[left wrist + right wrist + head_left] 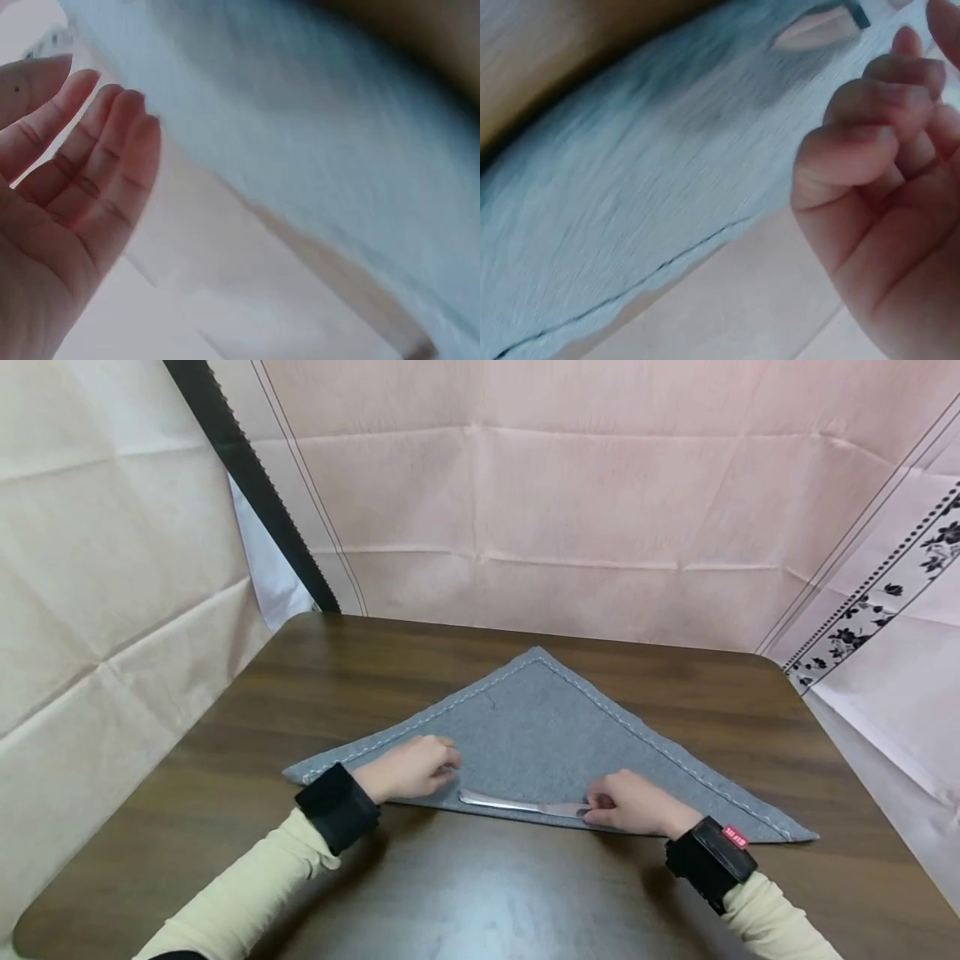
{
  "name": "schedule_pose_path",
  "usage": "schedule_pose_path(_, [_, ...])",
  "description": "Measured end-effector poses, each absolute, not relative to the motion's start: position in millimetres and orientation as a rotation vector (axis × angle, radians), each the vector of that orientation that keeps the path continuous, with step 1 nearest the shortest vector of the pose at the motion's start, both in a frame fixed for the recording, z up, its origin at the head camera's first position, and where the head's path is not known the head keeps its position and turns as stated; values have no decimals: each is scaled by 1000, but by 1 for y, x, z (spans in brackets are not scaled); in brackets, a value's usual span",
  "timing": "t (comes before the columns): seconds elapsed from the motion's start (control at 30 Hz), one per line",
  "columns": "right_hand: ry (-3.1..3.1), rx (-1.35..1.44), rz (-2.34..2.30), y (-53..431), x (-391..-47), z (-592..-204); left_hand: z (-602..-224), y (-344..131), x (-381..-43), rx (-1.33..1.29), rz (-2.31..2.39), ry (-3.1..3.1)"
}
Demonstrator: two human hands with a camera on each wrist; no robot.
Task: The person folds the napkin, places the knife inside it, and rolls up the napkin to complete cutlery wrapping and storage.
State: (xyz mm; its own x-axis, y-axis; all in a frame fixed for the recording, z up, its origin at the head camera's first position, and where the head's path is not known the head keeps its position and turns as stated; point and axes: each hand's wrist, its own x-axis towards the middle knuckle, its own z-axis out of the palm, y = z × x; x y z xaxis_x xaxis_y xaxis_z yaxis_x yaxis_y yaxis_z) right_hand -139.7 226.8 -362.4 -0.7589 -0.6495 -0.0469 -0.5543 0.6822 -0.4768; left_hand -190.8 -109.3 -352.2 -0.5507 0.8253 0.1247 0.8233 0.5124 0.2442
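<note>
A silver table knife (521,804) lies flat on a grey felt cloth (540,727) that forms a triangle, close to its long near edge. By the knife's right end is my right hand (636,802), with fingers loosely curled. In the right wrist view the rounded end of the knife (817,30) shows uncovered, apart from the curled fingers (851,154). My left hand (414,768) is over the left part of the cloth, a little off the knife's other end. Its relaxed fingers (112,165) hold nothing in the left wrist view.
Under the cloth is a brown wooden table (480,877) with rounded corners. Creased pale sheets (562,502) hang behind it and on both sides. Black bands (337,808) circle both wrists over light yellow sleeves.
</note>
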Motion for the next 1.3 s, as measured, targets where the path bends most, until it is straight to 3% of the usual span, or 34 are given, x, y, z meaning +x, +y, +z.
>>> schedule_pose_path(0.37, [2651, -1079, -712, 186, -148, -370, -335, -224, -193, 889, 278, 2905])
schedule_pose_path(0.63, [2655, -1170, -674, 143, -160, -371, -343, -264, -178, 483, 272, 2817])
schedule_pose_path(0.93, [2677, -1167, -613, 129, -164, -375, -348, -271, -179, 429, 500, 2796])
schedule_pose_path(1.3, [2675, -1187, -556, 126, -164, -372, -331, -254, -181, 748, 633, 3000])
